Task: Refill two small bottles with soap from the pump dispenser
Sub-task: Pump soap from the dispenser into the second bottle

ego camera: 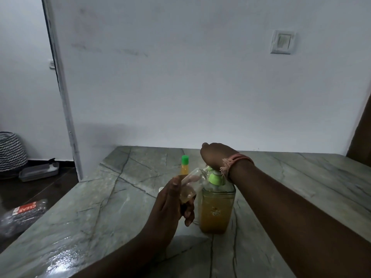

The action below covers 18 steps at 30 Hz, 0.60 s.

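— Head view: what is held by the left hand?

— A small clear bottle is gripped there, fingers curled round its lower body. It is tilted, neck up and to the right, toward the green pump head of the dispenser. A little amber liquid is seen pooled at its low end; the rest looks clear.

— And the right hand?

— It is laid over the top of the pump, wrist bent downward, with a pink thread band tied at the wrist. Only the back of the hand is shown, so whether the fingers are curled or flat on the pump cannot be told.

— Where is the dispenser placed?

— Upright on the grey-green veined worktop, near the middle, just right of the left hand. It is a square clear container, filled most of the way with orange-amber soap.

— Is a second small bottle seen?

— Yes — one with a green cap and orange contents is stood behind the held bottle, further back on the worktop and apart from the dispenser. Something small and white is glimpsed just left of the left hand; what it is cannot be made out.

— What else is shown?

— A white wall with a switch plate up right. On the dark floor at left, a zigzag-patterned basket, a grey tray and a plastic-wrapped packet with a red label.
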### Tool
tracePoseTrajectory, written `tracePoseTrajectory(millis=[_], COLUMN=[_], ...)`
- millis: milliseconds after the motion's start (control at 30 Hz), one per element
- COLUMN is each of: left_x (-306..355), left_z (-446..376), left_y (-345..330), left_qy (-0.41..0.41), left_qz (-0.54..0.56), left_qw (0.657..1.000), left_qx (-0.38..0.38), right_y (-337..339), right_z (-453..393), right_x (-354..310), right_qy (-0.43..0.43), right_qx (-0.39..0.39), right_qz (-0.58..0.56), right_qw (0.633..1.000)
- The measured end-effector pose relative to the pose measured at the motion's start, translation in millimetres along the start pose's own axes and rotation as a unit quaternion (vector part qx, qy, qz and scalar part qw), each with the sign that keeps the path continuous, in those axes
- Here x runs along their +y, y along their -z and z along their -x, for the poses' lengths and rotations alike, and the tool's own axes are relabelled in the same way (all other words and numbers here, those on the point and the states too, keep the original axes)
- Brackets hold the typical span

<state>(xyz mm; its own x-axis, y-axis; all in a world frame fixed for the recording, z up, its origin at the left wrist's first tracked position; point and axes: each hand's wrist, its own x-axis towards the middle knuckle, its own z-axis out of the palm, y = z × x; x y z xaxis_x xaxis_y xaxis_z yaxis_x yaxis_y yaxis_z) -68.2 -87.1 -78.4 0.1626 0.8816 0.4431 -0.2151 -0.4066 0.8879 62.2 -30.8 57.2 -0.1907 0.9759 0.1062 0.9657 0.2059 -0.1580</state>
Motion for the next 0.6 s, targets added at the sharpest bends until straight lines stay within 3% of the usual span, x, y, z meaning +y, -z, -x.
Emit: tracePoseTrajectory(millis=[200,367,600], left_x=[1.6,0.4,3.5], left_z=[0.8,0.3,1.6], left_y=[-1.1,-0.5,-1.7], left_qy=[-0.008,-0.008,-0.013], left_qz=[0.003,-0.004,0.001], left_qw=[1.000,1.000,1.000], left_qx=[-0.004,0.001,-0.008], right_y=[9.3,2.3,9.1], right_z=[-0.7,-0.2,2.0], right_x=[-3.2,-1.7,-1.3], right_qy=[0.025,0.020,0.006], right_qx=[-0.039,0.012,-0.016], right_qz=[0.003,0.029,-0.017], right_qw=[0.999,0.999,1.000])
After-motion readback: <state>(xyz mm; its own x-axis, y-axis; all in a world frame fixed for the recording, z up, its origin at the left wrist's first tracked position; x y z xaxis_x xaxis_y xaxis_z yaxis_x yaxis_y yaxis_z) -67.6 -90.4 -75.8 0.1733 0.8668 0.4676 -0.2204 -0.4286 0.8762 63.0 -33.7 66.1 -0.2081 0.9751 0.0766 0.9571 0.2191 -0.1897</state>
